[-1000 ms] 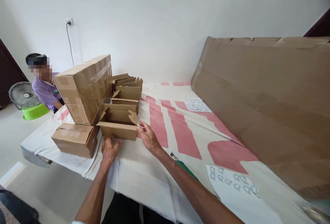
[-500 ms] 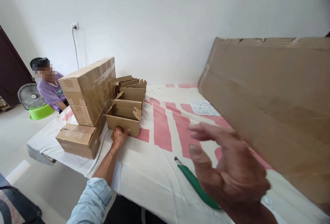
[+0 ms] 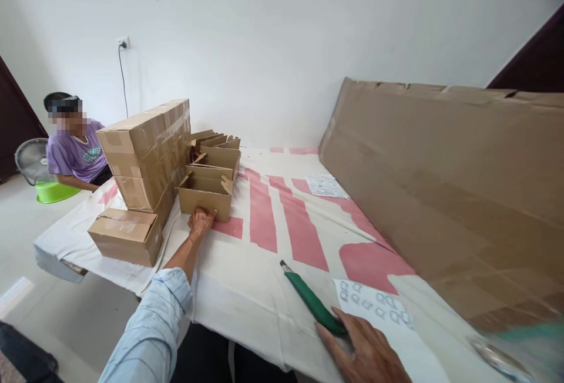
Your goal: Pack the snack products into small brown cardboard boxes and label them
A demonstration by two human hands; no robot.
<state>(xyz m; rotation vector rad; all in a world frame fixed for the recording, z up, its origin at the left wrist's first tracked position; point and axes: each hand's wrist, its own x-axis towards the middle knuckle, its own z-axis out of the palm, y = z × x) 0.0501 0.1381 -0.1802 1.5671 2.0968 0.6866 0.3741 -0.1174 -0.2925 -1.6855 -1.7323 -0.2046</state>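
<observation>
My left hand (image 3: 201, 221) is closed at the lower front edge of an open cardboard box (image 3: 205, 204), thumb along its front face. Its fingertips are partly hidden. Behind that box stand more open cardboard boxes (image 3: 215, 157) in a row, flaps raised. My right hand (image 3: 363, 345) is low over the table, thumb and fingers apart on either side of the handle end of a green utility knife (image 3: 308, 301). The knife lies on the cloth, its blade end pointing away to the left. Beside that hand is a white sheet of paper (image 3: 374, 309) with marks drawn on it.
Closed, taped boxes (image 3: 150, 154) are stacked at the left, with one closed box (image 3: 126, 236) in front. A large cardboard sheet (image 3: 440, 189) stands along the right. A patterned paper (image 3: 326, 186) lies at the back. Beyond the table's left side are a person (image 3: 79, 148) and a fan (image 3: 33, 160).
My right hand has come down from above the table to the knife's handle end, uncovering the marked paper. The view has shifted slightly. My left hand stays at the open box.
</observation>
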